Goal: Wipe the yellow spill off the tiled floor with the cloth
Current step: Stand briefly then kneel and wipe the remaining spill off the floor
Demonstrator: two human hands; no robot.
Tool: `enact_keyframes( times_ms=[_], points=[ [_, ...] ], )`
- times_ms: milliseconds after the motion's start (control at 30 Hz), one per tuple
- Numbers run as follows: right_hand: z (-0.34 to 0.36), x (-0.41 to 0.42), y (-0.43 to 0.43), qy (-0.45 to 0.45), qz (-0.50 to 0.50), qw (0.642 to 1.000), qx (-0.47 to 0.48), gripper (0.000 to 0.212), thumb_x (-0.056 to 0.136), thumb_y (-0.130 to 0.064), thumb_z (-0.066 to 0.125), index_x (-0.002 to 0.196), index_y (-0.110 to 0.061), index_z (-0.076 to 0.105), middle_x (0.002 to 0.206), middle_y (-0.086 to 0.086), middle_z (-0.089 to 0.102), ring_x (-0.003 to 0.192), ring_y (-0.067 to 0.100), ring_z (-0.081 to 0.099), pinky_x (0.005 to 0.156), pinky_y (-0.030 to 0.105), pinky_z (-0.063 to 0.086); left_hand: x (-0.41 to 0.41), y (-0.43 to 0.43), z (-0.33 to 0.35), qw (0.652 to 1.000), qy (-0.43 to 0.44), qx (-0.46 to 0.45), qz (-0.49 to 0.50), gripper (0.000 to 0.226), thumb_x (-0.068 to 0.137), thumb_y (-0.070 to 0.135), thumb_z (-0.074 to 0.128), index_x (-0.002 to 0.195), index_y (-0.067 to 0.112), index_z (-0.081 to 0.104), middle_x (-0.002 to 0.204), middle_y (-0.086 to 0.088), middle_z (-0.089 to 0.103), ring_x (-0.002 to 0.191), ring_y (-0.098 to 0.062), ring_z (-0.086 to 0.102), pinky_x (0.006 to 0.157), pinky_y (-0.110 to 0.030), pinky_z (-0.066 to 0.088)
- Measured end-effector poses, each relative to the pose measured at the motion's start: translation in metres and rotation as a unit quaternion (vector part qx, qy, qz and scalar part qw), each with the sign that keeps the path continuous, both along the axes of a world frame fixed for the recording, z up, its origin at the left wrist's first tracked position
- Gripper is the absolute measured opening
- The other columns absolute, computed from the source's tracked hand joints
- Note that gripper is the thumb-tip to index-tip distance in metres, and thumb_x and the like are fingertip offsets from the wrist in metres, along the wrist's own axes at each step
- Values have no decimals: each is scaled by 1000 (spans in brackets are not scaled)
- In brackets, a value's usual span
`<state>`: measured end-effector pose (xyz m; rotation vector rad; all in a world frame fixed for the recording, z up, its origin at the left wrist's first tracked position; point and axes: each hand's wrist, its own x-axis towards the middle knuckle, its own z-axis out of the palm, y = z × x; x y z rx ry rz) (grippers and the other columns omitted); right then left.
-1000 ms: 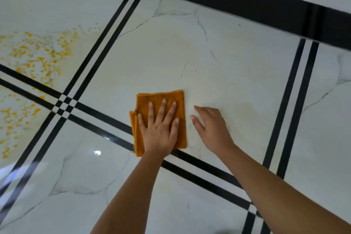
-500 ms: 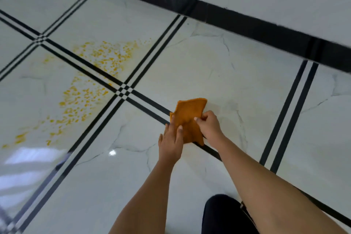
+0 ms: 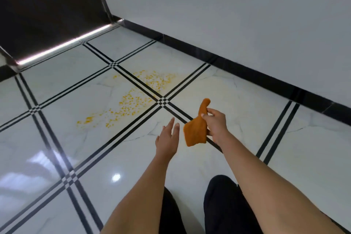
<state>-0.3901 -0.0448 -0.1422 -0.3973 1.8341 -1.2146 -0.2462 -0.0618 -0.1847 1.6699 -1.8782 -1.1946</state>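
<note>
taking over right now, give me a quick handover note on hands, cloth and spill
Hands: the right hand grips the folded orange cloth, which looks lifted off the white tiled floor. The left hand is open and holds nothing, beside the cloth.
Spill: the yellow speckled spill lies ahead to the left, across two tiles.
Done: the tile near the wall shows only a faint yellow haze.
Left: all the specks. Probably set the cloth on them and wipe.
</note>
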Motion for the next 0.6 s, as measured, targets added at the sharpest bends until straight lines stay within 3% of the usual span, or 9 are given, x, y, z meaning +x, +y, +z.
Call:
enact_keyframes(
  times_ms=[100, 200, 400, 600],
  points=[
    [28, 24, 27, 1, 23, 999, -21, 42, 91, -12, 57, 132, -14, 50, 130, 13, 53, 117, 33, 50, 95, 50, 46, 21, 26, 24, 999, 10, -43, 8, 50, 98, 46, 32, 145, 30, 28, 150, -2, 33, 141, -22, 23, 114, -47, 17],
    [43, 42, 45, 13, 66, 997, -30, 37, 91, -8, 56, 127, -10, 52, 120, 14, 56, 113, 34, 51, 85, 47, 49, 39, 46, 39, 998, 13, -64, 19, 52, 96, 47, 35, 145, 28, 29, 150, -4, 34, 140, -23, 26, 113, -47, 21],
    [43, 56, 46, 35, 91, 995, -3, 25, 89, -8, 56, 114, -3, 59, 112, 18, 59, 92, 28, 51, 93, 51, 47, 62, 40, 40, 997, -18, -70, -4, 52, 96, 47, 36, 144, 27, 31, 150, -2, 35, 138, -22, 30, 113, -46, 23],
    [14, 53, 3, 50, 132, 990, 0, 36, 91, -13, 58, 126, -10, 53, 122, 16, 56, 111, 34, 52, 91, 48, 47, 59, -9, 7, 995, -68, -78, -16, 52, 97, 46, 35, 144, 25, 31, 150, -2, 34, 139, -21, 28, 112, -49, 23]
  ],
)
